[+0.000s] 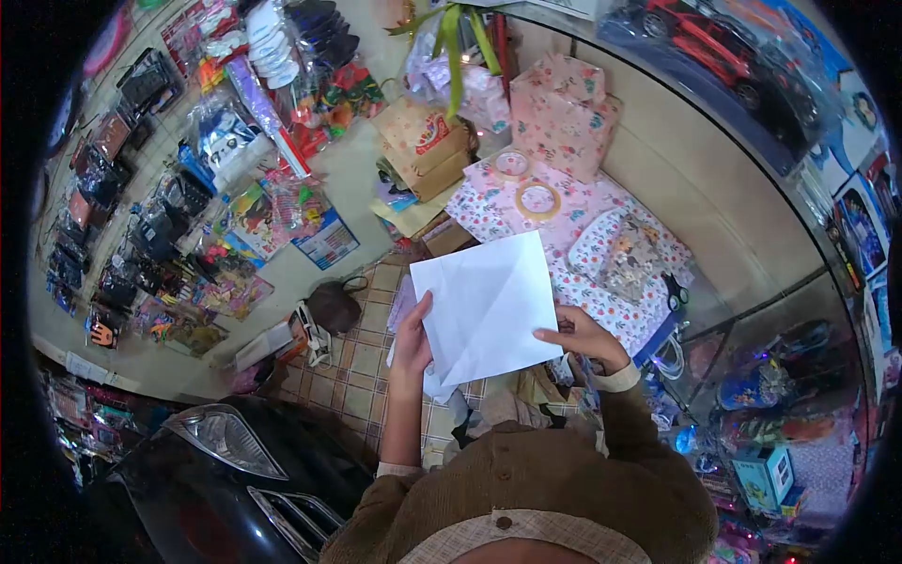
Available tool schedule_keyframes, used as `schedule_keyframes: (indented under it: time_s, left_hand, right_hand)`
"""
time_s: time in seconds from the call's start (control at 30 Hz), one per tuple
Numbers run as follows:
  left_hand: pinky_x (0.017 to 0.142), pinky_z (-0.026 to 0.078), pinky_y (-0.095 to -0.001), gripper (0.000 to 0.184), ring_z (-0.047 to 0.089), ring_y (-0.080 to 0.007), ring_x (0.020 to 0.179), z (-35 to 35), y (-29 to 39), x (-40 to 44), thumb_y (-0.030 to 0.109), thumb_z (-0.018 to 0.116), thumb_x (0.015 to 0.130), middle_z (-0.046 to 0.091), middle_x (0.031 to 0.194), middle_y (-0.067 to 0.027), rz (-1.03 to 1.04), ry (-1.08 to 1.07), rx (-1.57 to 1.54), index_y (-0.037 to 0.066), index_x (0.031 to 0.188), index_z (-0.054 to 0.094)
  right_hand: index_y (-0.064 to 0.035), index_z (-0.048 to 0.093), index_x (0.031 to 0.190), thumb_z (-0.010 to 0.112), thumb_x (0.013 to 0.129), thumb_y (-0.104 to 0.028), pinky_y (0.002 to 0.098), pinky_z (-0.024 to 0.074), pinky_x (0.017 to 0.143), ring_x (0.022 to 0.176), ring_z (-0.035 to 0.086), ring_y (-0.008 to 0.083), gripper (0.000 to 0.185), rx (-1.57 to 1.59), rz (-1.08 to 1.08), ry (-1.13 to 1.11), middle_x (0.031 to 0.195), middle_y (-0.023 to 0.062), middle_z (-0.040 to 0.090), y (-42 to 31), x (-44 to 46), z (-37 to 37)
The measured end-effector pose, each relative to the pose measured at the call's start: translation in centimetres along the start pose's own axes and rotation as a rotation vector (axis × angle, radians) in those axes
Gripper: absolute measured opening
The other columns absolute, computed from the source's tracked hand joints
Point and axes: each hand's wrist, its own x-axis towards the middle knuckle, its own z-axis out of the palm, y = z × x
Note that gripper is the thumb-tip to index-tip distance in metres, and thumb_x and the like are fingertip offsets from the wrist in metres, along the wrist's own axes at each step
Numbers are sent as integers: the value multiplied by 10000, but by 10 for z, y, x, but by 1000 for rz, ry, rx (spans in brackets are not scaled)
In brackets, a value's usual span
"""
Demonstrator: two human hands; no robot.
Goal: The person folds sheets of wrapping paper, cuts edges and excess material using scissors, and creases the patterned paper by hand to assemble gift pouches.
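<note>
A white sheet of paper (489,305) with faint crease lines is held up in front of my body. My left hand (412,334) grips its left edge, thumb on the front. On the right edge, my right hand (581,336) pinches the paper with the thumb on top; its other fingers are partly behind. Beyond the sheet lies floral wrapping paper (611,315) on a low surface. Two tape rolls, one yellowish (537,200) and one pinkish (512,164), rest on it. A clear bag of small pieces (634,258) and dark-handled scissors (675,292) are at its right.
A floral-wrapped box (564,117) stands behind the tape rolls, beside a brown paper bag (425,150). Packaged goods (235,141) hang on the left wall. A black motorbike (235,470) is at lower left. A glass case edge (794,207) runs along the right.
</note>
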Motion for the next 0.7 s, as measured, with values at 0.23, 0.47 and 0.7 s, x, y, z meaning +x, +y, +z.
schedule_keyframes:
  time_s: [0.23, 0.47, 0.7]
  left_hand:
    - [902, 461, -347, 411, 574, -214, 1040, 27, -52, 8, 257, 485, 927, 562, 1175, -127, -55, 5, 118, -18, 1230, 452]
    - [846, 480, -299, 444, 586, -162, 993, 50, -78, 8, 304, 515, 915, 580, 1130, -98, -105, 81, 498, -12, 1223, 466]
    - [997, 350, -370, 626, 473, -250, 1160, 78, -104, 20, 435, 431, 909, 482, 1259, -171, -44, -247, 90, -20, 1328, 341]
  right_hand:
    - [40, 472, 1200, 594, 873, -164, 257, 452, 816, 969, 537, 94, 404, 83, -24, 81, 1090, 63, 575, -13, -29, -27]
    - [35, 512, 1161, 580, 874, -131, 257, 466, 818, 950, 568, 109, 338, 267, 30, 71, 1084, 73, 591, -1, -63, -59]
    - [13, 527, 1137, 577, 837, -111, 283, 483, 847, 1010, 571, 165, 328, 465, -117, 154, 1119, 96, 573, 18, -85, -89]
